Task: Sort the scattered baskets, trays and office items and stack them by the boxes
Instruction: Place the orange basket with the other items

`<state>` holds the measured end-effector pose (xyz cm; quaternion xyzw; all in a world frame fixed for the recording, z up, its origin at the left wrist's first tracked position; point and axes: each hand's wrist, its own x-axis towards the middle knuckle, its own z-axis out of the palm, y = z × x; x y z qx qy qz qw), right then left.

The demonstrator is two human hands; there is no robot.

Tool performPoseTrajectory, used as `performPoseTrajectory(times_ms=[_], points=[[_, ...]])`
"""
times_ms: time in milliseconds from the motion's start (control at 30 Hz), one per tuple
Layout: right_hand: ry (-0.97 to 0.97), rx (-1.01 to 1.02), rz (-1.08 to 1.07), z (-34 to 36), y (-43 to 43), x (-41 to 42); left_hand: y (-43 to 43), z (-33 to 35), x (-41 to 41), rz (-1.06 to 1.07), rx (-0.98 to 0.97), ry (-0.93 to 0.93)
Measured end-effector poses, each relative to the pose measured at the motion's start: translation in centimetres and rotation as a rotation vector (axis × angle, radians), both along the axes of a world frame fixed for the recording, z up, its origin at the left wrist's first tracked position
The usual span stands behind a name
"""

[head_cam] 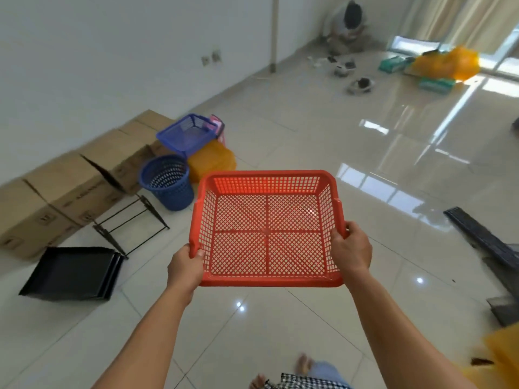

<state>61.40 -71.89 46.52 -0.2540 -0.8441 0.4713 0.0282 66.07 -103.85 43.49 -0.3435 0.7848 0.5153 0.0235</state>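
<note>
Where the hands were: both arms reached forward over the glossy pale tiled floor (280, 327), with the red rectangular mesh plastic basket (266, 228) carried between them, clear of the floor.
Left hand (185, 269): grasping the red basket's left rim close to the near corner, fingers wrapped round the lip.
Right hand (351, 248): grasping the right rim a little farther along, fingers curled over the edge.
Red basket: shallow and roughly level, the tiles showing through its mesh bottom.
Ahead and left of the left hand: a round blue mesh plastic waste bin (168, 181) stood upright. Just behind it sat a yellow plastic basket (210, 161), with a blue rectangular mesh basket (184, 136) tilted on top. A pink item (220, 127) behind those was too blurred to make out.
Farther left: a row of brown cardboard boxes (70, 186) ran along the white wall, one flap hanging open.
Left of the left hand: a black wire frame (132, 223) lay near the boxes, and just beside its near end was a stack of flat black trays (73, 272).
Right of the right hand: a long black slatted piece (483, 237) lay on the floor, well apart.
Beneath the right forearm: a blurred yellow plastic thing (502, 352) at the edge of view.
Far beyond the hands: another person (348, 23) crouched by the wall among small objects, with an orange-yellow bag (449, 63) off to the right.
</note>
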Motion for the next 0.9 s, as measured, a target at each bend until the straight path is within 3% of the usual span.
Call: performPoseTrajectory(times_ms=[467,700,900], points=[[-0.207,-0.136,0.47,-3.5,-17.1,-15.5,-13.7,-0.1,-5.7,0.432,-0.143,-0.018],[-0.27,0.017,0.706,-3.6,-25.4,-24.2,-18.1,0.0,-8.2,0.644,-0.154,-0.087],[-0.28,0.088,0.896,-4.3,-34.3,-26.1,-22.7,-0.6,-5.8,0.845,-0.102,-0.109]])
